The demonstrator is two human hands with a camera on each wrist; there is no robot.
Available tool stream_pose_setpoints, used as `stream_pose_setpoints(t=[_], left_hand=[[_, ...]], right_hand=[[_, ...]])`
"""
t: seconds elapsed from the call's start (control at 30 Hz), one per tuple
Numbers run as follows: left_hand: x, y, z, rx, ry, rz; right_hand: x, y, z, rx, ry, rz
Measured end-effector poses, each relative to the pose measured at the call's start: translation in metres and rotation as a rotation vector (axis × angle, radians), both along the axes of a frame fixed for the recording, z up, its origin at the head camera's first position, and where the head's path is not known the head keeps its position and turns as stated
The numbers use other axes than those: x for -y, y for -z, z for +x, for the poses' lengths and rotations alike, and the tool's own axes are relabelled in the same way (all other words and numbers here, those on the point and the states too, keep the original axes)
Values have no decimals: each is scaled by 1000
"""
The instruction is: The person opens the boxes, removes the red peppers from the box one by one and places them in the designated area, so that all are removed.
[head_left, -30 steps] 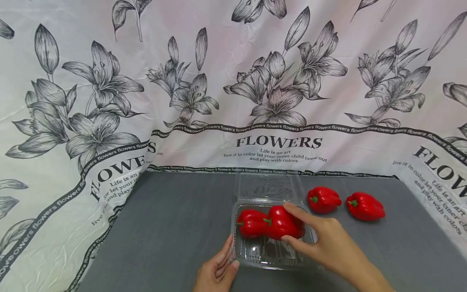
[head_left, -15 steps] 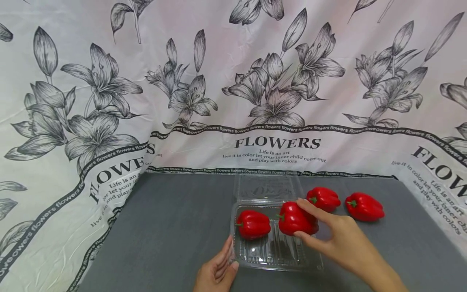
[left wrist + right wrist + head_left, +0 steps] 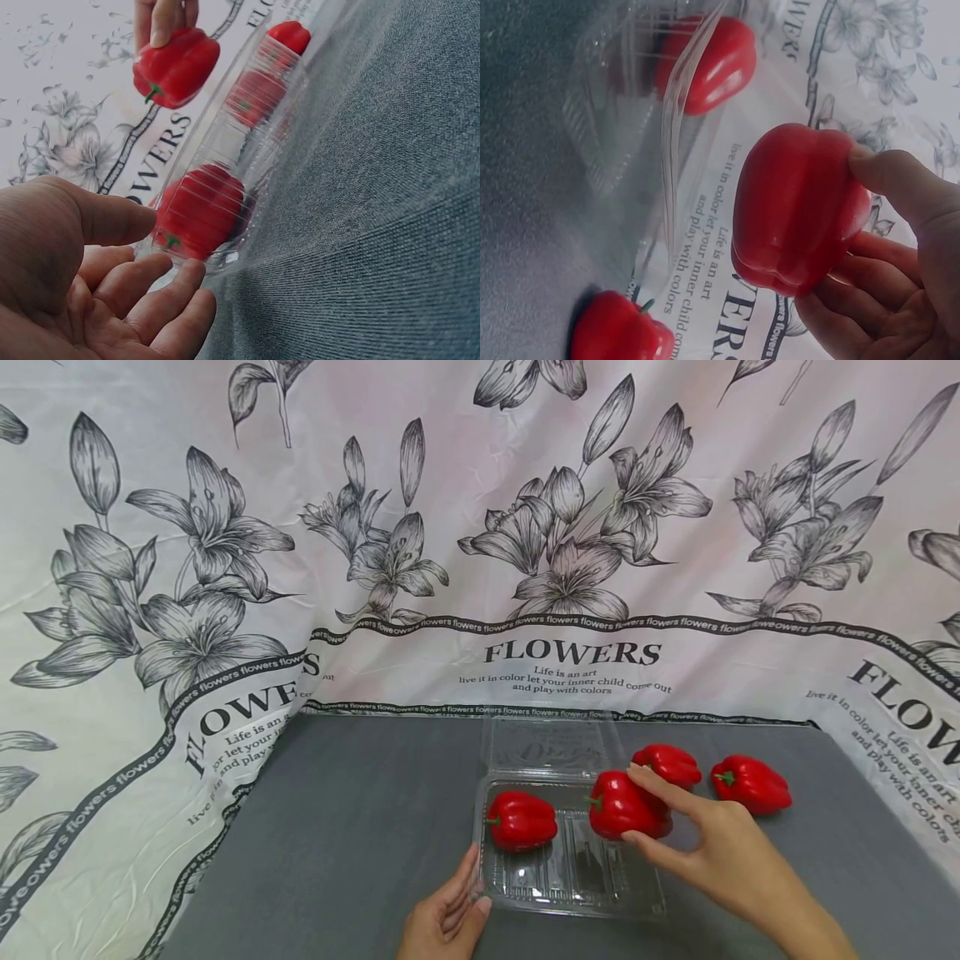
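Observation:
My right hand grips a red bell pepper between thumb and fingers, raised over the right side of a clear plastic clamshell container. In the right wrist view, this bell pepper hangs apart from the container's rim. A second red bell pepper lies in the left part of the container, its green stem facing left. At the container's near left corner, my left hand holds the edge with thumb and fingers. The left wrist view has the left hand around that corner.
Two more red bell peppers, a nearer-to-container one and a farther one, lie on the grey table to the right. The container's lid lies folded back toward the flower-printed cloth behind.
My right hand has lifted the bell pepper up from beside the other one and carried it right, toward the container's right edge. The left hand has stayed in place.

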State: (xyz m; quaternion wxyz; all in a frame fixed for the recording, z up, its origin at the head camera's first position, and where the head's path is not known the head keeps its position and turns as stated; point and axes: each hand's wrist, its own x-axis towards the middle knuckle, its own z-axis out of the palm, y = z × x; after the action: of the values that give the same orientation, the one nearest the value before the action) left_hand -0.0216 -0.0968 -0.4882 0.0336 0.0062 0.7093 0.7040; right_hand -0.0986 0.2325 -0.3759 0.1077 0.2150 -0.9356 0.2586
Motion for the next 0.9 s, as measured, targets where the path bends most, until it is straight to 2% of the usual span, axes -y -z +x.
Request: stream_pose_setpoints(t=[0.17, 0.53, 0.9], left_hand=[[0, 0, 0, -4, 1, -5], [0, 0, -1, -7, -3, -22], [1, 1, 0, -18, 6, -17]], right_hand=[[-5, 0, -1, -66, -3, 6], [-17, -6, -4, -72, 41, 37], [-30, -2, -5, -174, 28, 18]])
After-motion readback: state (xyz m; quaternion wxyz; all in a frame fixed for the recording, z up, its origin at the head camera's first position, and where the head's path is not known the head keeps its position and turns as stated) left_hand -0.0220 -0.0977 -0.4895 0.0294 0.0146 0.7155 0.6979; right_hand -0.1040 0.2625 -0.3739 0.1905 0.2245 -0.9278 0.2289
